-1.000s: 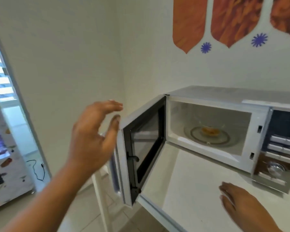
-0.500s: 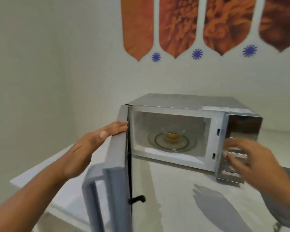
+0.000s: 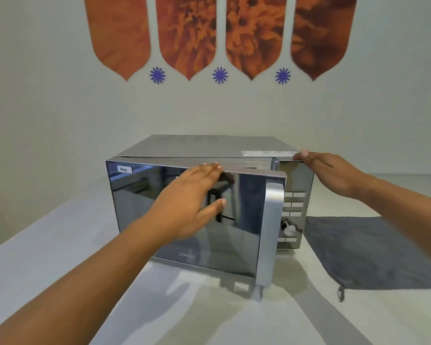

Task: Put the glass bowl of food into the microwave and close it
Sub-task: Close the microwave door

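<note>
A silver microwave [image 3: 204, 145] stands on a white counter [image 3: 47, 245] against the wall. Its mirrored door [image 3: 139, 207] is swung nearly closed, with the handle side [image 3: 271, 220] still standing a little proud of the body. My left hand [image 3: 192, 202] lies flat on the door front, fingers spread, holding nothing. My right hand [image 3: 331, 173] rests with fingers apart on the top right corner of the microwave, above the control panel [image 3: 292, 215]. The glass bowl of food is hidden behind the door.
A dark grey cloth [image 3: 368, 252] lies on the counter right of the microwave. The wall behind carries orange decals [image 3: 189, 33] and blue star marks. The counter's left edge runs diagonally at the far left.
The door has swung from wide open to nearly closed under my left hand. My right hand rose from the panel to the microwave's top right corner. The bowl went out of sight.
</note>
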Action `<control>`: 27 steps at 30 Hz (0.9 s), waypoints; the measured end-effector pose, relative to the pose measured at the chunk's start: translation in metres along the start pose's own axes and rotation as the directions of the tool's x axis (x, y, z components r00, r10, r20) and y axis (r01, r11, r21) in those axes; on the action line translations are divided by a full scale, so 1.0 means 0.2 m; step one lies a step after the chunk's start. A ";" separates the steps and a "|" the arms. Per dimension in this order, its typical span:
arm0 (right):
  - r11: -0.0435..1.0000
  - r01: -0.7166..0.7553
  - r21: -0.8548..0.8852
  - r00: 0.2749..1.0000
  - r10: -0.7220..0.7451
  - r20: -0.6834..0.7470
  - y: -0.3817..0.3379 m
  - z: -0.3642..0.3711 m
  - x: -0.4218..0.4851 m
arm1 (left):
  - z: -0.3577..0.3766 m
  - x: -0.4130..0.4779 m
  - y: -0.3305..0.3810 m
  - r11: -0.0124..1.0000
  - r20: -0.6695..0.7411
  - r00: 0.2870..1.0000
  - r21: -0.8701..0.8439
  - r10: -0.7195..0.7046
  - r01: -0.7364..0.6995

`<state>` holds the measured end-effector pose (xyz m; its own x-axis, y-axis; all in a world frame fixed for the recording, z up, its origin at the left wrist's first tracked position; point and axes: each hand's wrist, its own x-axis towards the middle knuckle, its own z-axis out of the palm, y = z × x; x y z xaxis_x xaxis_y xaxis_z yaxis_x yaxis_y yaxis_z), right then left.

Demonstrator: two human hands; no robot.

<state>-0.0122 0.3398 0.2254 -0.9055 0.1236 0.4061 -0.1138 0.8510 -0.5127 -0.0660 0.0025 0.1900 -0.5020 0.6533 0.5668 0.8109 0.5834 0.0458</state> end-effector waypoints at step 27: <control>0.695 -0.023 -0.719 0.969 -0.162 -0.188 -0.16 0.13 0.03 | 0.26 0.19 -0.01 0.975 -0.062 0.994 0.199 -0.087 0.098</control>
<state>-0.0253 0.2994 0.2246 -0.7820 0.0781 0.6184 0.2361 0.9553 0.1779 -0.1030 0.0516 0.1689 -0.5513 0.5686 0.6106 0.6816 0.7290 -0.0634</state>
